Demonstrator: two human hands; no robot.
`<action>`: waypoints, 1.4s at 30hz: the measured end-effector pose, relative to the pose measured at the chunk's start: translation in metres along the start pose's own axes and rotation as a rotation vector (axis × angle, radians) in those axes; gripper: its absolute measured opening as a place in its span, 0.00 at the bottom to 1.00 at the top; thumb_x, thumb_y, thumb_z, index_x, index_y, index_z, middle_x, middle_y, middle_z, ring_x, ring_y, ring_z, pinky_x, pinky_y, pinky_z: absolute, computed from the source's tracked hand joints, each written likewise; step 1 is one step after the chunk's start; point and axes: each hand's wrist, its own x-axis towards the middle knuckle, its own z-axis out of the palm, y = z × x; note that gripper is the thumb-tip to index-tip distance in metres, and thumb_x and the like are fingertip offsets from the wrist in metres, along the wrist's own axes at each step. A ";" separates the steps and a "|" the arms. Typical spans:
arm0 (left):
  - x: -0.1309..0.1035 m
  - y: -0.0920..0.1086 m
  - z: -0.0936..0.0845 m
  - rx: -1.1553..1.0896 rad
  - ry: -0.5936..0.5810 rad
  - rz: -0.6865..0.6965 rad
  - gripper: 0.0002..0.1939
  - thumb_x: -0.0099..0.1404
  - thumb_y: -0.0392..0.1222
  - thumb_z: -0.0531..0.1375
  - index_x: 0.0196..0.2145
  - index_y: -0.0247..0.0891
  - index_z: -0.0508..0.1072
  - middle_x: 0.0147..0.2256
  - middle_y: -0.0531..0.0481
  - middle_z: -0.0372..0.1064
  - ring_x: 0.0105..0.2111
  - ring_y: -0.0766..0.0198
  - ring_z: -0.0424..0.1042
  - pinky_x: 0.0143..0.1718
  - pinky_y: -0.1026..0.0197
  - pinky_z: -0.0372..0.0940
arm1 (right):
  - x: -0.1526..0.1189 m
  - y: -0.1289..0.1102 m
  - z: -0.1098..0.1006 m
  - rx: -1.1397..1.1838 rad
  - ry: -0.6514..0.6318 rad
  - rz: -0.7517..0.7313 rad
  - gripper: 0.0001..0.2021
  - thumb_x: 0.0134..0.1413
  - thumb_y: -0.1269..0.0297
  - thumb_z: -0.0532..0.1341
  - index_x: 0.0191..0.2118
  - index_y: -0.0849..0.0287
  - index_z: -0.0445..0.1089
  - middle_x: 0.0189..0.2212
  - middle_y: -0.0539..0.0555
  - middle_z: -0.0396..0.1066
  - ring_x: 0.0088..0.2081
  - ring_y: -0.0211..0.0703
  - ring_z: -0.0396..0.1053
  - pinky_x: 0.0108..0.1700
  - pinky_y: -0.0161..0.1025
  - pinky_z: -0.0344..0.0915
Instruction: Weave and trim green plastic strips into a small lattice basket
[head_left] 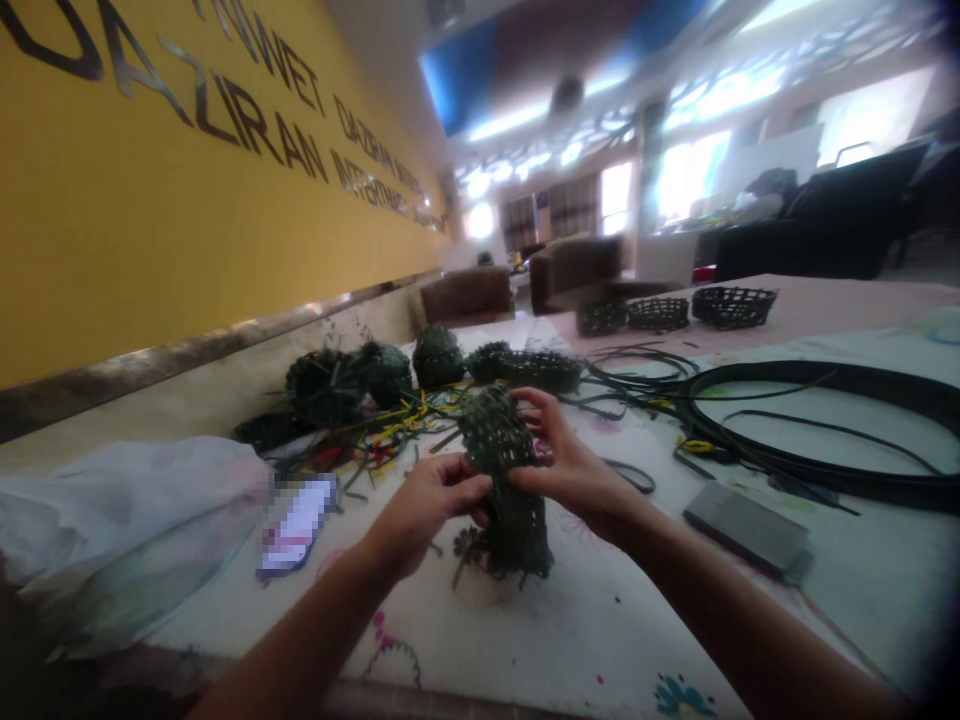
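Note:
A dark green woven basket piece (504,450) stands upright in the middle of the table, its lattice surface facing me. My left hand (442,505) pinches the left side of the weave with thumb and fingers. On the other side, my right hand (559,460) grips the right edge, its thumb on the front and its fingers near the top. A small dark green woven flower (469,545) is at the lower left of the piece. The fingertips behind the weave are hidden.
Behind lie woven pieces (439,357), green and yellow strips (405,425) and open baskets (733,306). At right are a large coil of black strip (810,375) and a grey box (746,530). A plastic bag (142,520) and a pixelated item (298,525) lie left.

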 end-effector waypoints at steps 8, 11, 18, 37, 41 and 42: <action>0.003 -0.004 -0.009 -0.102 -0.088 -0.064 0.20 0.52 0.50 0.71 0.35 0.31 0.75 0.29 0.50 0.72 0.23 0.71 0.68 0.29 0.65 0.65 | -0.002 0.001 -0.003 0.019 -0.047 0.002 0.39 0.36 0.73 0.62 0.58 0.46 0.52 0.52 0.55 0.59 0.48 0.49 0.63 0.40 0.43 0.67; 0.003 -0.007 -0.009 -0.099 -0.103 -0.028 0.18 0.55 0.48 0.70 0.37 0.32 0.74 0.30 0.50 0.71 0.23 0.71 0.68 0.27 0.65 0.64 | -0.001 0.000 -0.005 0.014 -0.064 -0.003 0.39 0.36 0.73 0.62 0.58 0.46 0.52 0.52 0.55 0.60 0.48 0.49 0.63 0.40 0.43 0.68; 0.003 -0.006 0.000 -0.032 -0.047 0.027 0.16 0.54 0.47 0.69 0.34 0.32 0.74 0.26 0.52 0.69 0.22 0.70 0.66 0.23 0.65 0.62 | 0.000 0.002 -0.008 -0.013 -0.069 0.006 0.41 0.34 0.73 0.63 0.58 0.47 0.52 0.52 0.55 0.58 0.51 0.50 0.61 0.41 0.42 0.69; 0.003 -0.006 -0.007 -0.054 -0.117 0.011 0.19 0.56 0.51 0.68 0.35 0.32 0.73 0.27 0.50 0.69 0.22 0.71 0.67 0.26 0.65 0.64 | 0.006 0.008 -0.014 0.019 -0.102 -0.027 0.40 0.37 0.74 0.65 0.59 0.48 0.51 0.51 0.54 0.59 0.50 0.48 0.61 0.44 0.44 0.69; 0.005 -0.007 -0.002 -0.011 -0.091 0.081 0.16 0.56 0.48 0.68 0.34 0.32 0.72 0.27 0.51 0.68 0.22 0.70 0.65 0.24 0.66 0.63 | 0.005 0.007 -0.010 -0.013 -0.094 -0.027 0.40 0.38 0.73 0.65 0.59 0.49 0.52 0.52 0.56 0.60 0.51 0.49 0.61 0.43 0.44 0.70; 0.005 -0.008 0.000 0.001 -0.066 0.099 0.15 0.57 0.48 0.67 0.33 0.32 0.72 0.26 0.52 0.67 0.22 0.70 0.65 0.23 0.66 0.63 | 0.005 0.007 -0.009 -0.019 -0.085 -0.026 0.40 0.38 0.72 0.65 0.60 0.49 0.52 0.52 0.56 0.60 0.51 0.49 0.62 0.43 0.44 0.70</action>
